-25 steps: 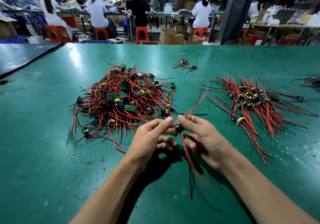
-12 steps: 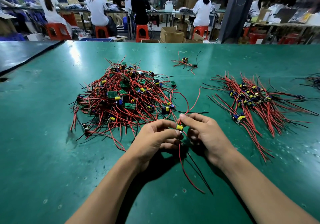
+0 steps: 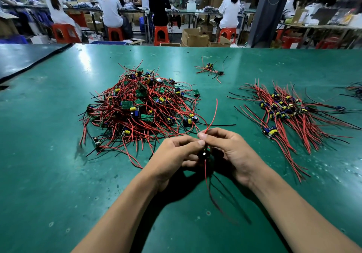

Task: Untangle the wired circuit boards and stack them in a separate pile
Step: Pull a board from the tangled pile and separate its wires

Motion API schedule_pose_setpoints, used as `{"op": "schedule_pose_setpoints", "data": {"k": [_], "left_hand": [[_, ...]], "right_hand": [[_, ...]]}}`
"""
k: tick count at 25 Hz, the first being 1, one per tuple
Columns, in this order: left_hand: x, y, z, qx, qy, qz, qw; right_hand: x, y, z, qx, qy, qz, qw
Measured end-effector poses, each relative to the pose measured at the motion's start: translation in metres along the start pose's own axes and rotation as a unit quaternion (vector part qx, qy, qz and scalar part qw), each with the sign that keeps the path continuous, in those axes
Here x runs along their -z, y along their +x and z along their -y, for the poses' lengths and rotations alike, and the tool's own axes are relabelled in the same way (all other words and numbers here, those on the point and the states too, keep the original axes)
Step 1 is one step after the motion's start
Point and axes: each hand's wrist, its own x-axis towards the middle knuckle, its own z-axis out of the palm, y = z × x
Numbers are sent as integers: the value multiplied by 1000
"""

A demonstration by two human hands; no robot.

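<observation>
left hand (image 3: 176,154) and right hand (image 3: 231,152), fingers curled, pinch one small dark circuit board with red and black leads (image 3: 203,153) just before the tangled red-wired heap (image 3: 141,107); best to ease its leads free slowly, then lay it on the combed pile (image 3: 290,111) at right.

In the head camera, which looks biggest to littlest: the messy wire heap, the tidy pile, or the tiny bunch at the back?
1. Messy heap, largest.
2. Tidy pile, nearly as wide but flatter.
3. Tiny bunch, smallest; it lies farther back, yet clearly holds fewer boards.
</observation>
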Motion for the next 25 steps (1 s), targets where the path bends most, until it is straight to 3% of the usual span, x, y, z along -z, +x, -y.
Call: {"op": "schedule_pose_setpoints", "data": {"k": [8, 19, 25], "left_hand": [[-3, 1, -1, -4, 2, -22, 1000], [-4, -2, -1, 8, 8, -21, 1000], [-6, -2, 0, -8, 21, -30, 999]], "right_hand": [[0, 3, 2, 35, -13, -85, 996], [12, 2, 2, -9, -40, 65, 997], [5, 5, -3, 25, -59, -27, 998]]}}
